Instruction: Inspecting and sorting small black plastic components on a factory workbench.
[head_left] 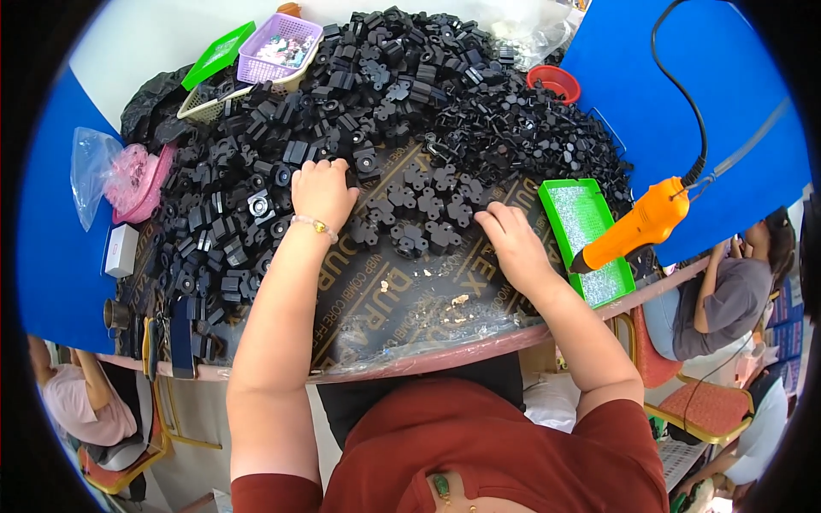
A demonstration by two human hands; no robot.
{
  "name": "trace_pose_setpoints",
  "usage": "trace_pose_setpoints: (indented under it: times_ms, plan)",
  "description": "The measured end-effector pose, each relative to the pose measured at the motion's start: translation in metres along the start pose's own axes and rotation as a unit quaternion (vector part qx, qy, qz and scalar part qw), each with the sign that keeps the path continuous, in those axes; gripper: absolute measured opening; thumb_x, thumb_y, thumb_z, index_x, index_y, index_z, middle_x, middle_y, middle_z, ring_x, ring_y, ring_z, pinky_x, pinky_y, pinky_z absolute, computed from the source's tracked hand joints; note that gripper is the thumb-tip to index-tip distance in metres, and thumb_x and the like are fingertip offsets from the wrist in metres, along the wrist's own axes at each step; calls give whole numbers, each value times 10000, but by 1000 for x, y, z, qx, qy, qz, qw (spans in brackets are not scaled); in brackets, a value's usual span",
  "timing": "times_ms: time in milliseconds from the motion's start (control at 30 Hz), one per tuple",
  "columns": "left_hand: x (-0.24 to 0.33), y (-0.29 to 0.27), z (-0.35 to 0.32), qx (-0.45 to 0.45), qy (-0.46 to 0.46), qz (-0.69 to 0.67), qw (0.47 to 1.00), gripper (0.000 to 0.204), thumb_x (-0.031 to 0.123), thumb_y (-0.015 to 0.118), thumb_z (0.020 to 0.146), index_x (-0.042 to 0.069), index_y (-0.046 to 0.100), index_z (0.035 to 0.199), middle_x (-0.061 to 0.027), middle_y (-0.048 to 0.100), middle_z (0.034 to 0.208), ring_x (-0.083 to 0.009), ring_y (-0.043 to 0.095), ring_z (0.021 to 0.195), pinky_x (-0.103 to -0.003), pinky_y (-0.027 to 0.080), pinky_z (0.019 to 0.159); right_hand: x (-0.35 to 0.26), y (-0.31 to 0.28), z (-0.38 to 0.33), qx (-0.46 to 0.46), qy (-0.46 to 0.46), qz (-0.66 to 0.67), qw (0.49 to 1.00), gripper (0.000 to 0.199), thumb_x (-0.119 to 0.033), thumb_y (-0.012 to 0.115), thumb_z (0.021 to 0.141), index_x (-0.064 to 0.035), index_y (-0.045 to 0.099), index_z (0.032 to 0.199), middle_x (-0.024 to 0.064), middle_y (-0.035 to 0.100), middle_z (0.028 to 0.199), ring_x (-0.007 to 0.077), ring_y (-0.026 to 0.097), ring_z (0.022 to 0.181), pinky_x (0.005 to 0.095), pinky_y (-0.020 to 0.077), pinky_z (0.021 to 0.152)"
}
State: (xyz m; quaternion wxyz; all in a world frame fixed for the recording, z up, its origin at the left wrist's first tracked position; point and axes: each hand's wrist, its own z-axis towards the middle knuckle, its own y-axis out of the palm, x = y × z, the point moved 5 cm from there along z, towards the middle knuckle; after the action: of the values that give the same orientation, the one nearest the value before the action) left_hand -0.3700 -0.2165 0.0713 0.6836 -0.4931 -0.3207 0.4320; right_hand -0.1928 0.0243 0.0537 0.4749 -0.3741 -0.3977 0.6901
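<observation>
My left hand (323, 195) rests at the near side of a big heap of black plastic parts (376, 77). Its fingers curl down over the parts, so the tips and whatever they grasp are hidden. To the right, my right hand (517, 248) lies low over the table with its fingers stretched toward a cluster of flat, lobed black plastic pieces (428, 205). That cluster is spread between the two hands, many pieces face up with small holes. Nothing shows within my right hand's fingers.
On the right, an orange electric screwdriver (641, 224) hangs by its cable over a green tray (549, 192) of small screws. A red bowl (556, 81), purple basket (256, 64) and pink basket (158, 184) edge the heap. Blue panels (701, 85) flank the table; people sit beyond.
</observation>
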Motion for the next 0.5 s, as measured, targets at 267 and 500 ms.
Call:
trace_pose_setpoints:
  times_ms: [267, 500]
  plan:
    - [-14, -29, 12, 53, -31, -310, 949, 367, 184, 741, 809, 58, 669, 1146, -99, 663, 967, -238, 646, 916, -365, 528, 822, 7, -1, 13, 17, 50, 213, 976, 356, 73, 573, 797, -13, 579, 1143, 161, 543, 1169, 353, 605, 998, 391, 519, 872]
    - [69, -58, -48, -111, -76, -903, 407, 393, 201, 608, 982, 79, 496, 1338, -120, 632, 1217, -224, 652, 1011, -292, 546, 732, 84, 25, 41, -25, 248, -88, 964, 295, -52, 584, 851, -27, 555, 1144, 222, 601, 1067, 404, 641, 918, 462, 539, 811]
